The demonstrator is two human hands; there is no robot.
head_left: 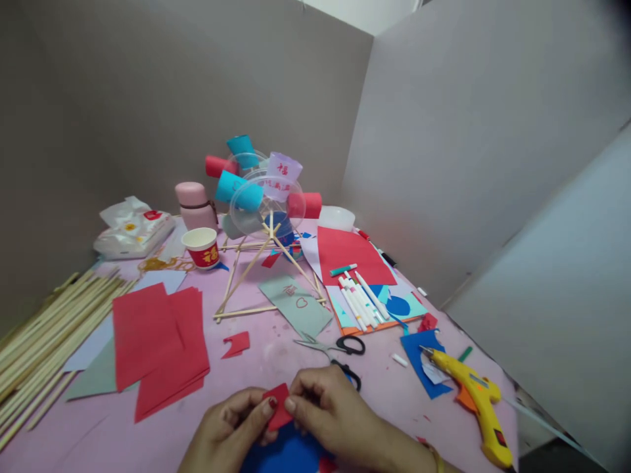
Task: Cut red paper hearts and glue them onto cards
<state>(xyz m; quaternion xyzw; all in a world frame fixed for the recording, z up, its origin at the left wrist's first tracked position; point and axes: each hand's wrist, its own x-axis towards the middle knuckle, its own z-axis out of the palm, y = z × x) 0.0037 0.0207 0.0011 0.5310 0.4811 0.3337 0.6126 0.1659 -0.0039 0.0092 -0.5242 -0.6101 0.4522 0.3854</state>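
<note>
A small piece of red paper (279, 406) is pinched between both hands at the near edge of the table. My left hand (231, 424) grips its left side with thumb and fingers, while my right hand (328, 404) pinches its right edge. Directly beneath the hands lies blue paper (283, 453). Black-handled scissors (328, 350) rest just beyond my right hand. Farther off stands a wheel model (271, 230) of wooden sticks and clear discs, with coloured paper cylinders around it. A grey paper (296, 305) with red markings lies by its base.
Red sheets (158, 341) and wooden sticks (49, 348) lie at left. A paper cup (201, 248), pink flask (192, 205) and tissue pack (133, 230) stand behind. White markers (357, 299) lie right of centre; a yellow glue gun (473, 387) rests at right. Grey walls enclose the table.
</note>
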